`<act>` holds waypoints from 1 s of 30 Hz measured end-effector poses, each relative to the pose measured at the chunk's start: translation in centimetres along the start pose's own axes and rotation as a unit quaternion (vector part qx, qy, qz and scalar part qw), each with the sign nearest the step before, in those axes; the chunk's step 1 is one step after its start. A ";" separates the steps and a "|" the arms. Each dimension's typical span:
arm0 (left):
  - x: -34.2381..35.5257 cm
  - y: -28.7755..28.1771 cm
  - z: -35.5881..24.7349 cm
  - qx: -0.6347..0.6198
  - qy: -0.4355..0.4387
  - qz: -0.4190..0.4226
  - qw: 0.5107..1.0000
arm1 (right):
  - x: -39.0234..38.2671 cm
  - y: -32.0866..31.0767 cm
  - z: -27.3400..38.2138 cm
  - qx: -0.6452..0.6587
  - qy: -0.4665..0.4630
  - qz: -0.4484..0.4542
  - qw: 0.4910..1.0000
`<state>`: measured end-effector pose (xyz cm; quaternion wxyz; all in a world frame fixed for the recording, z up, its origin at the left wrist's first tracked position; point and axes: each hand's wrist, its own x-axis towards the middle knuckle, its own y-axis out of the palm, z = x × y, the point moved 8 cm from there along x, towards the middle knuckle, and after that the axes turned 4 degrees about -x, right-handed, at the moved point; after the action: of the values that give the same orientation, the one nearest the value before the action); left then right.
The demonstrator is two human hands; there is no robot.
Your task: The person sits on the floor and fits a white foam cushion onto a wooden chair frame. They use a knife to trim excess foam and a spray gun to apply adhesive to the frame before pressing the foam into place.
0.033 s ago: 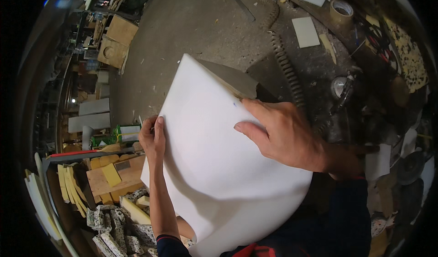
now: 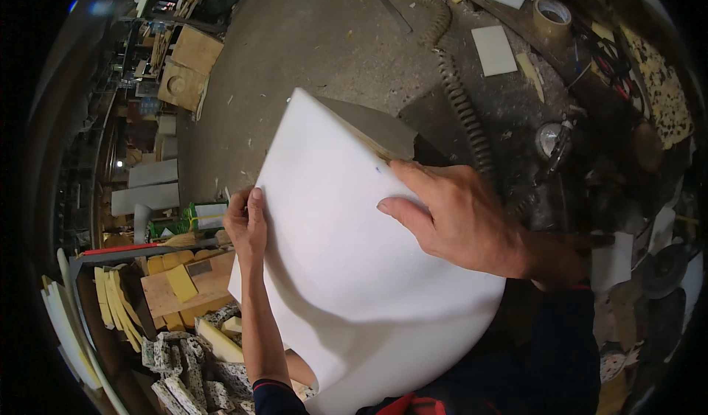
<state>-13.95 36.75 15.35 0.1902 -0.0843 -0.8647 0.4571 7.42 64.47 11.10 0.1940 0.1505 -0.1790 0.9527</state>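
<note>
A large white foam sheet [image 2: 332,231], curved and creased toward the lower left, lies across my lap with its far corner pointing away. Near its right edge is a small blue mark. My left hand [image 2: 247,220] pinches the left edge, thumb on top and fingers folded at the side. On the right edge my right hand [image 2: 461,220] grips the sheet, its thumb flat on the white face and its forefinger along the rim; the other fingers are mostly hidden. A grey-brown surface [image 2: 383,131] shows beneath the far right edge.
A ribbed hose [image 2: 463,102] runs over the floor at the far right, near a tape roll [image 2: 552,17] and white rectangular pieces [image 2: 494,51]. Speckled foam scraps [image 2: 181,367], yellow strips [image 2: 114,308] and a red-handled broom [image 2: 140,248] lie at the left.
</note>
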 end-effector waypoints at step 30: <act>5.0 3.8 -6.2 -0.013 0.075 0.041 0.996 | 0.9 1.0 -2.2 0.045 0.028 0.043 0.998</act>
<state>-16.09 45.19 16.60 0.2348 -0.1566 -0.8493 0.4460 5.69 64.80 9.14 0.1506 0.1246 -0.1368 0.9711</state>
